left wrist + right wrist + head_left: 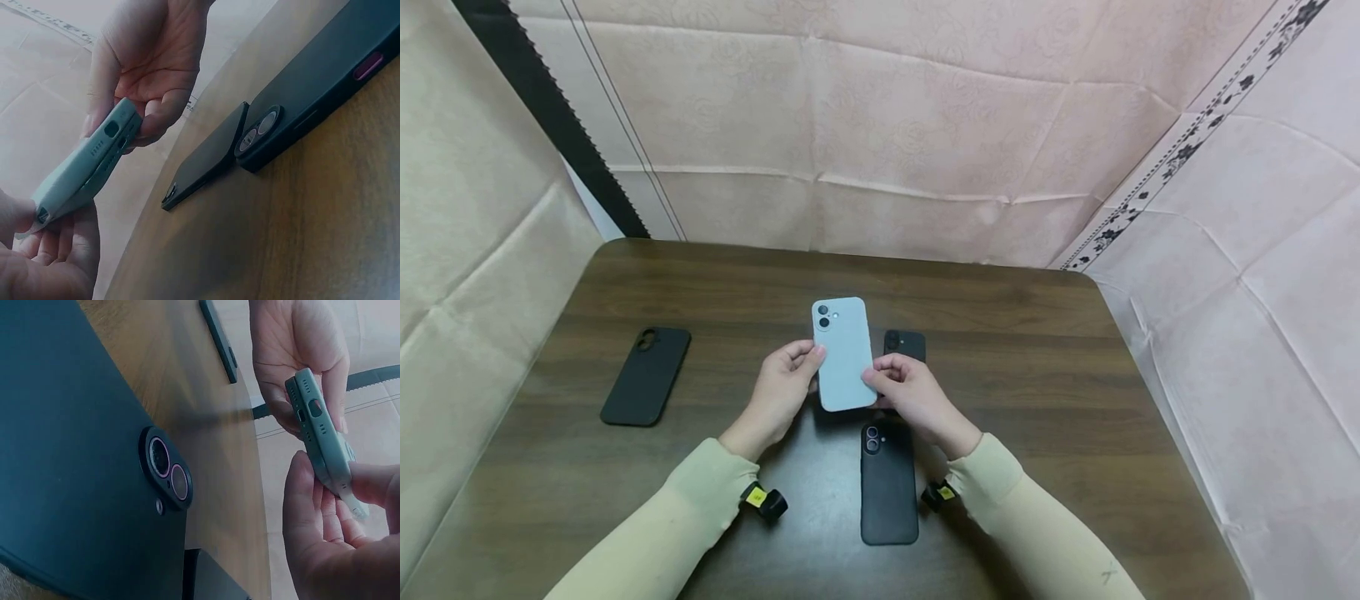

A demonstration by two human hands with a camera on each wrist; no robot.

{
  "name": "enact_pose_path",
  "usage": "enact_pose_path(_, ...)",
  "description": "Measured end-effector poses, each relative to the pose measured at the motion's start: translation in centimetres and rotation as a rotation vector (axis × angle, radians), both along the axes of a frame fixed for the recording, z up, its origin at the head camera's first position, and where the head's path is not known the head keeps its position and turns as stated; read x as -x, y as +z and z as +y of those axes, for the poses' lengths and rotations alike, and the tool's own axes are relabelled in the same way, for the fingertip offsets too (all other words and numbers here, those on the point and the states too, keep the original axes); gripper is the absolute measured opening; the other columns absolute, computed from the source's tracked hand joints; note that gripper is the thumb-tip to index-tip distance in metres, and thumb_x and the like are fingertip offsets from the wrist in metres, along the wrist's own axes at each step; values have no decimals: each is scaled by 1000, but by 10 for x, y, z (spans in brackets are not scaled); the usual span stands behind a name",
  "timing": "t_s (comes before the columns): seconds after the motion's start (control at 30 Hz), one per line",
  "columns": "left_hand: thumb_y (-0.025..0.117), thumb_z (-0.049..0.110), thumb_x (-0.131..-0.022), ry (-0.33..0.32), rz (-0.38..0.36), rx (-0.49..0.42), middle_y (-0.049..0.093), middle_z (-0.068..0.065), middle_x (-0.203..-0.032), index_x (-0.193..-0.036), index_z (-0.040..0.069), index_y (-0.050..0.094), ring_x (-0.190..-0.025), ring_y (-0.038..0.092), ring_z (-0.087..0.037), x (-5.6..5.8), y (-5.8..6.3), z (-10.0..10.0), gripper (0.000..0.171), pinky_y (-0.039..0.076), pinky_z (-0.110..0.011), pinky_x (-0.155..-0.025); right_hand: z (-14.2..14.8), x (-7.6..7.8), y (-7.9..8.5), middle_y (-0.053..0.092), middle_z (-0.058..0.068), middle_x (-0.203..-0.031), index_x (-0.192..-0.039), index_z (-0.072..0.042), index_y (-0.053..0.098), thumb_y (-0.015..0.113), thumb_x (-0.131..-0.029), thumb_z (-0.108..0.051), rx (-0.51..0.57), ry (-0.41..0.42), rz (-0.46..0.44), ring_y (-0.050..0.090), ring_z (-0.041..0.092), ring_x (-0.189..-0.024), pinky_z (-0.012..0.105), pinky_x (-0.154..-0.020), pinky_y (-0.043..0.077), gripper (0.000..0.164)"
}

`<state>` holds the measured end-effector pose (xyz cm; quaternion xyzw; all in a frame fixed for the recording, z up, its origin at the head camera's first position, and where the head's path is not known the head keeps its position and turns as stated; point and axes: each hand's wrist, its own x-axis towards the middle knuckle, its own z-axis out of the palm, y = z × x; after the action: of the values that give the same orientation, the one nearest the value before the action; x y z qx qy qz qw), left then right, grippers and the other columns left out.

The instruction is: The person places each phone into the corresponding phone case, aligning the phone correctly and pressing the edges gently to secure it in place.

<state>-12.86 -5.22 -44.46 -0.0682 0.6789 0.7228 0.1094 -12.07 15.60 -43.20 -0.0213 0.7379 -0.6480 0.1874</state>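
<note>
A light blue phone case [844, 367] with two camera lenses at its top is held up over the table by both hands. My left hand [781, 385] pinches its left edge, thumb on the back. At the lower right edge my right hand [917, 398] pinches it the same way. In the left wrist view, a gap runs between the case [70, 178] and the phone in it along the bottom end. The right wrist view shows the same end of the case [337, 459], with its port cutout and speaker holes.
A black phone [889, 492] lies just below the hands. Another dark phone [907, 343] lies behind the right hand, partly hidden. On the left of the wooden table [1000, 333] rests a black phone case or cased phone [646, 377]. Pale cloth hangs around the table.
</note>
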Motion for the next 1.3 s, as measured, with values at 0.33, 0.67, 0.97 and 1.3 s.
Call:
enact_pose_path(0.33,59,22,-99,-170,33,29,66,-7,-116,-144,21,39,-98,65,-24,-5,0,-1,49,55,-36,-83,-1,4,-2,70,13,-101,-110,-1,64,63,-95,-17,36,-84,13,68,25,-88,41,-77,56,22)
enact_pose_path(0.67,56,8,-99,-249,28,-25,64,-18,-115,-130,3,48,-100,65,-26,-6,-4,1,33,55,-37,-82,2,6,0,69,14,-103,-114,0,62,64,-95,-19,31,-143,-6,68,23,-86,45,-81,55,27)
enact_pose_path(0.97,57,10,-98,-211,71,20,65,-14,-112,-131,5,49,-98,66,-24,-5,-4,2,34,55,-35,-81,4,6,1,67,15,-107,-118,-1,59,64,-95,-17,50,-84,-18,66,24,-93,40,-82,55,28)
enact_pose_path(1.3,59,16,-98,-172,99,62,66,-9,-113,-133,9,50,-97,66,-22,-6,1,-1,36,55,-34,-81,3,4,2,63,17,-110,-123,-3,52,65,-94,-14,87,-15,-6,63,26,-98,36,-89,52,34)
